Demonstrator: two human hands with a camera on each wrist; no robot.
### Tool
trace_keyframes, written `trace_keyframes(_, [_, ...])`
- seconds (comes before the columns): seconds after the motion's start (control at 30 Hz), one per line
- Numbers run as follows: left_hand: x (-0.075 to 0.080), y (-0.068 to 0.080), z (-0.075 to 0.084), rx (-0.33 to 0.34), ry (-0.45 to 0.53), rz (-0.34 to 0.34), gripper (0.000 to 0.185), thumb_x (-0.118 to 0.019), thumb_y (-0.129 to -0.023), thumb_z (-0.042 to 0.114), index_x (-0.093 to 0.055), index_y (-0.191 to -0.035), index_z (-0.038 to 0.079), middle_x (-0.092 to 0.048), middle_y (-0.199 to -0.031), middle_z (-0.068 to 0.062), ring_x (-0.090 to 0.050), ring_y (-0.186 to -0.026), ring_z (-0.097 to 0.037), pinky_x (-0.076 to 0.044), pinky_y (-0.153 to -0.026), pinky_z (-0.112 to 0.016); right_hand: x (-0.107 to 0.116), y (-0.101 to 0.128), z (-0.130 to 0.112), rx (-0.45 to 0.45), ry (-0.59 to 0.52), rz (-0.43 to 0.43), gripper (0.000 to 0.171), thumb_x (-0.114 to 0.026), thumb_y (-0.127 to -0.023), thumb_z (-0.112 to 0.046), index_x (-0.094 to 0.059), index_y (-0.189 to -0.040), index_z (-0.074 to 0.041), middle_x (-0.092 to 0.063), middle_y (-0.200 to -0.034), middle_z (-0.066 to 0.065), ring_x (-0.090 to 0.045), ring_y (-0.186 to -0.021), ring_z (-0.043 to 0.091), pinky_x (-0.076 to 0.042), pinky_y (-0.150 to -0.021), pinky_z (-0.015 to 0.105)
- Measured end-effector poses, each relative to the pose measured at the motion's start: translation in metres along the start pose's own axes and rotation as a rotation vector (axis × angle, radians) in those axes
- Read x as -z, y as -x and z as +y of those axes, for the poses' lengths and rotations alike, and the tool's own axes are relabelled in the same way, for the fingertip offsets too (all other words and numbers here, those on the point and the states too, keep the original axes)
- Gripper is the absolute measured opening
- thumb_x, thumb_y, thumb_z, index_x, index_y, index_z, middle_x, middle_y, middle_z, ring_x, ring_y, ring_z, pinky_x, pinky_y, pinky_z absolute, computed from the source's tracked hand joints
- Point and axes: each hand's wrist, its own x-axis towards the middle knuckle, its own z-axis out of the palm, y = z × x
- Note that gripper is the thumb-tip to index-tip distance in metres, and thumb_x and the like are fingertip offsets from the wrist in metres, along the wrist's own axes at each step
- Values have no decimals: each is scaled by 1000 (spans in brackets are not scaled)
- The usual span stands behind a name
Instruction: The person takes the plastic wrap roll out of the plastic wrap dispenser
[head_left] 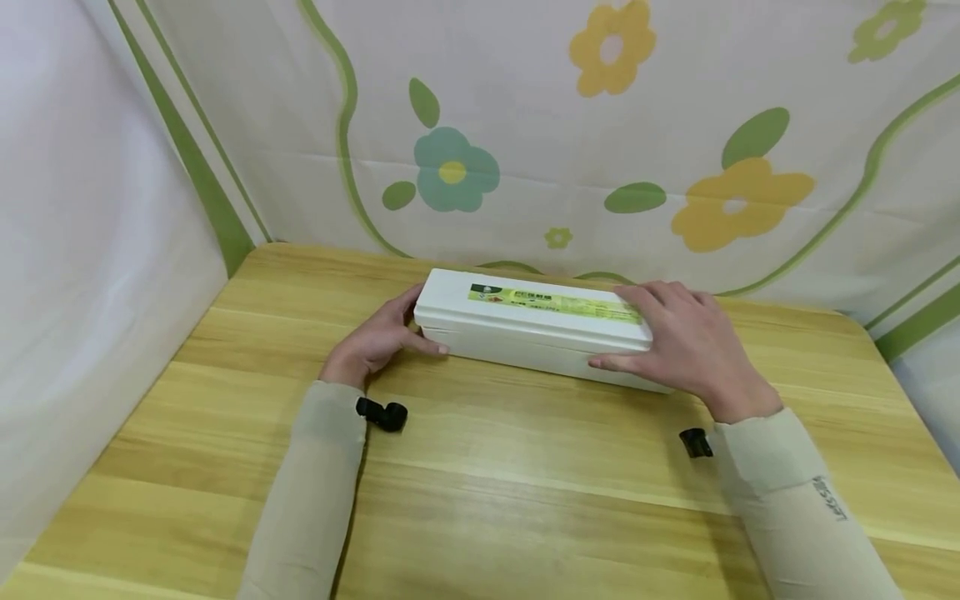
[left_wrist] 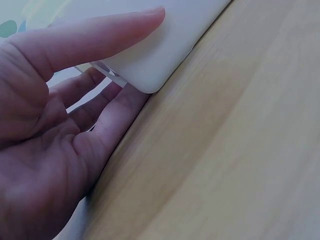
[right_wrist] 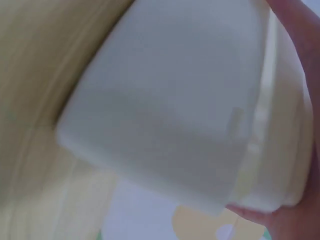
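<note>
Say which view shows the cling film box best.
The head view: it shows nearly the whole cling film box, lid and printed label included. The left wrist view shows only one end, partly behind the left hand; the right wrist view gives a blurred close-up of part.

- Where I'm standing: a curtained-off tabletop booth, looks like a recording setup. Home, office or lab around it: can't tell.
- Back: pale curtain (head_left: 540, 108) with big yellow and teal flowers, green leaves, wavy green lines. Homey print; creases say cloth, not wall.
- Sides: pale sheet (head_left: 82, 250) on the left, more fabric on the right. Table boxed in on three sides.
- Table (head_left: 487, 500): light wood-grain top, rounded far corners, far edge by the curtain.
- Recording clue: black wrist cameras (head_left: 390, 416) at both cuffs.
- Long white box (head_left: 517, 343), green-yellow label: household-type item, doesn't prove a kitchen.
</note>
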Motion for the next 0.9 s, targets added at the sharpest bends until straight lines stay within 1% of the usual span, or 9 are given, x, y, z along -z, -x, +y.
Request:
trace_keyframes(0.07, [1, 0, 0, 0, -2, 1, 117, -92, -74, -11, -36, -169, 27, -42, -167, -6, -34, -151, -29, -19, -134, -53, 2, -5, -6, -14, -3, -31, 104, -83, -70, -84, -62, -149, -20, -66, -144, 12, -60, -134, 37, -44, -108, 64])
trace_keyframes(0.13, [2, 1, -1, 1, -5, 5, 117, -92, -74, -11, -36, -169, 26, -42, -167, -6, -34, -151, -29, -19, -134, -54, 2, -12, -14, -7, -9, -59, 104, -82, -71, -84, -61, -150, -21, -65, -147, 11, -58, -136, 37, -43, -109, 63])
trace_keyframes(0.27, [2, 1, -2, -1, -5, 2, 116, -92, -74, -11, -37, -169, 26, -42, -168, -5, -34, -152, -28, -19, -134, -54, -2, -30, -32, 61, -42, -80, 104, -85, -72, -80, -57, -156, -25, -62, -154, 10, -58, -140, 38, -45, -112, 63])
trace_keyframes(0.33, [1, 1, -3, -3, -2, 2, 115, -92, -74, -11, -37, -169, 26, -42, -168, -4, -34, -152, -28, -20, -133, -53, -5, -38, -42, 101, -65, -76, 106, -87, -71, -78, -55, -159, -27, -61, -156, 9, -58, -141, 38, -46, -114, 61])
trace_keyframes(0.43, [0, 2, -3, -9, 0, -5, 115, -91, -75, -12, -37, -169, 25, -42, -168, -5, -35, -151, -29, -22, -132, -54, -9, -48, -56, 145, -70, -78, 108, -86, -71, -78, -51, -161, -30, -60, -157, 10, -59, -140, 39, -48, -114, 61])
trace_keyframes(0.53, [-2, 2, -2, -9, 3, -12, 114, -91, -75, -12, -38, -168, 24, -43, -166, -7, -38, -149, -30, -25, -131, -54, -13, -54, -67, 150, -30, -95, 106, -81, -74, -82, -48, -162, -35, -60, -156, 9, -59, -140, 39, -50, -108, 63])
trace_keyframes(0.63, [-3, 1, -2, -7, 6, -11, 114, -91, -74, -13, -38, -168, 24, -46, -163, -8, -41, -145, -31, -28, -130, -53, -16, -57, -73, 138, 7, -113, 101, -77, -77, -84, -47, -162, -40, -60, -154, 7, -58, -140, 38, -50, -103, 65])
trace_keyframes(0.9, [1, 2, -2, -14, 2, -11, 112, -90, -75, -13, -40, -167, 25, -51, -159, -10, -47, -140, -32, -33, -126, -52, -21, -62, -78, 144, 34, -114, 91, -72, -83, -83, -47, -161, -42, -62, -148, 6, -60, -136, 34, -50, -103, 63])
